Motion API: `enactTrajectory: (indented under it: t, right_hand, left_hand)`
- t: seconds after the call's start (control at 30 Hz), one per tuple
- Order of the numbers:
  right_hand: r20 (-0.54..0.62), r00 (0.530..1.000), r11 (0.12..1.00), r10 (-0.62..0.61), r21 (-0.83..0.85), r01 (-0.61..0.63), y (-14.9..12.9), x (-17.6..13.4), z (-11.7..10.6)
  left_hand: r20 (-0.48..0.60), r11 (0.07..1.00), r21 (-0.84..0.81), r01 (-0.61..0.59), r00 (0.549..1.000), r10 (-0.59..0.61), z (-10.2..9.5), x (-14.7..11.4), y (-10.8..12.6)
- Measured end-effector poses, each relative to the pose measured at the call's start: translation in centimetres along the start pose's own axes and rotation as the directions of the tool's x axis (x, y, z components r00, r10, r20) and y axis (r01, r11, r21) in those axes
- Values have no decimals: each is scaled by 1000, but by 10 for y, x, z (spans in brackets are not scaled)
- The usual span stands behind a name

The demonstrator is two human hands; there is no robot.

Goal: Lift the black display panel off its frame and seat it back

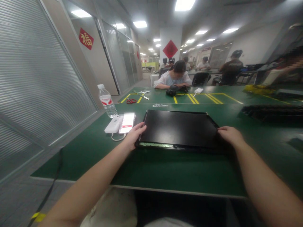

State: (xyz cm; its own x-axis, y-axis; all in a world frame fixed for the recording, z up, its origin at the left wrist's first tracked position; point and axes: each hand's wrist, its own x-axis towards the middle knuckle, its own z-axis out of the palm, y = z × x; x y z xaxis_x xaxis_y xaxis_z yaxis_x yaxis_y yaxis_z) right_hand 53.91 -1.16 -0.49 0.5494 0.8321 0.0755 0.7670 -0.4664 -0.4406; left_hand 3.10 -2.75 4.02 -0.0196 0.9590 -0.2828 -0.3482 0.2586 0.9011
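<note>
A flat black display panel (177,129) is held over the green table, its dark face upward. Along its near edge runs a pale green circuit strip (156,145). My left hand (135,135) is closed on the panel's left side, thumb on top and the other fingers partly hidden beneath. On the right side, my right hand (230,135) pinches the edge near its middle. Whether the near edge touches the table or hangs just above it, I cannot tell.
Left of the panel are a white power bank (113,125), a lit phone (127,123) and a water bottle (107,101). Red-handled scissors (131,101) lie farther back. Dark stacked parts (265,114) stand at the right. A person (174,77) sits across the table (180,176).
</note>
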Motion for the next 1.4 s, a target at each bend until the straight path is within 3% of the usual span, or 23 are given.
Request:
enactTrajectory:
  t: [0.27, 0.57, 0.87, 1.4]
  right_hand:
    - [10, 1000, 1000, 0, 0, 0, 2, 3, 1]
    - [21, 1000, 1000, 14, -18, -13, -5, -2, -3]
    - [25, 1000, 1000, -3, -25, 4, -5, -5, -3]
    - [-5, 1000, 1000, -2, 30, 2, -10, -11, -6]
  left_hand:
    - [83, 996, 81, 20, 996, -27, -4, -1, 0]
    - [107, 973, 207, -101, 991, 80, -8, 0, -5]
    - [213, 967, 163, -193, 964, 157, -7, -2, -5]
    - [238, 962, 152, -227, 953, 187, -7, -4, 0]
